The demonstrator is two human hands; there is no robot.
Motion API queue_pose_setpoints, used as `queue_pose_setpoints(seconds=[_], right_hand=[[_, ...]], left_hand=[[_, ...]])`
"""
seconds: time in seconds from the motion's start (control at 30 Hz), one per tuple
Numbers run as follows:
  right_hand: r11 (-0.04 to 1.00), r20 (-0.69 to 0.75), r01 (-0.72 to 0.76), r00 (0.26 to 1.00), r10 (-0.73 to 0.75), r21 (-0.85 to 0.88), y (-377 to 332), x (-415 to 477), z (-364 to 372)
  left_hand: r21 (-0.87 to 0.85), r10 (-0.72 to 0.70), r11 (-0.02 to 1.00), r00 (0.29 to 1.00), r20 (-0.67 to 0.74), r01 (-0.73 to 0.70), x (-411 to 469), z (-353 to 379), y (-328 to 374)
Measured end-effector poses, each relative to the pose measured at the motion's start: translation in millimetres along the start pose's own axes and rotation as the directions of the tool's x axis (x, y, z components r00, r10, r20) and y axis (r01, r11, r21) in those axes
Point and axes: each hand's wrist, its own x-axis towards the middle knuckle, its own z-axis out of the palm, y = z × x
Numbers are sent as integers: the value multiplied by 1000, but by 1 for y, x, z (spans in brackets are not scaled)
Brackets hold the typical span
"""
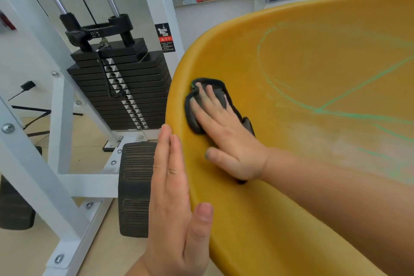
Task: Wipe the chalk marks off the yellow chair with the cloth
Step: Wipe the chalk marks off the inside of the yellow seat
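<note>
Yellow chair [280, 56] lies under our right hand, its rim against our left. Green chalk marks [349, 114] loop well to the right of the right hand, with a pale haze below them. Our left hand [172, 204] lies flat, fingers straight and together, thumb over the rim. Our right hand [226, 136], fingers spread, presses the dark cloth [192, 119] flat beneath it. Unpinched, the cloth could slide out mid-stroke, and we judge dry rubbing may only smear the chalk
</note>
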Motion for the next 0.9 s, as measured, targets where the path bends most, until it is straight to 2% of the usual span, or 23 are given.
queue_pose_setpoints(seconds=[0.03,0.07,0.13,0.17,0.2,0.23,0.33,0.4,0.5,0.57,0.63,0.7,0.73,0.77,0.8,0.83,0.9], right_hand=[[995,-12,-83,997,83,-47,19,10,-7],[968,-47,-246,969,244,-44,38,25,-14],[809,-135,-584,798,587,68,63,56,-29],[736,-160,-667,719,676,116,68,67,-30],[706,-174,-694,684,708,143,64,73,-28],[716,-174,-681,694,699,157,55,74,-23],[847,-93,-501,848,522,179,14,49,-5],[908,-21,-369,925,380,197,-14,11,1],[946,126,-257,964,236,198,-34,-53,6],[951,222,-291,939,262,108,-15,-81,-1],[897,260,-432,860,440,-90,25,-99,-13],[724,202,-662,695,690,-196,60,-107,-27],[633,165,-748,611,774,-200,67,-107,-30],[577,147,-792,558,817,-201,65,-103,-28],[566,152,-804,545,824,-185,54,-98,-22],[595,176,-793,571,802,-135,37,-92,-14],[700,254,-714,678,690,3,-8,-85,-4]], left_hand=[[5,-7,1000,1000,-3,7,0,1,1],[12,-13,1000,1000,-4,13,0,1,2],[29,-15,999,1000,-5,15,0,2,1],[34,-14,999,1000,-6,14,0,2,1],[34,-12,999,1000,-6,12,0,2,0],[33,-11,999,1000,-6,11,0,2,0],[33,2,999,1000,-10,-2,-1,2,-1],[31,18,999,1000,0,-18,-2,2,-1],[30,17,999,1000,21,-17,-2,-1,-2],[70,22,997,999,44,-25,-3,-3,-3],[151,19,988,998,61,-29,-7,-3,-4],[209,4,978,998,70,-18,-10,-4,-2],[224,-1,975,998,70,-15,-11,-4,-1],[228,-5,973,998,68,-11,-11,-4,0],[224,-6,975,998,66,-9,-11,-3,1],[213,-2,977,998,62,-11,-11,-2,1],[186,16,982,999,50,-25,-10,0,0]])
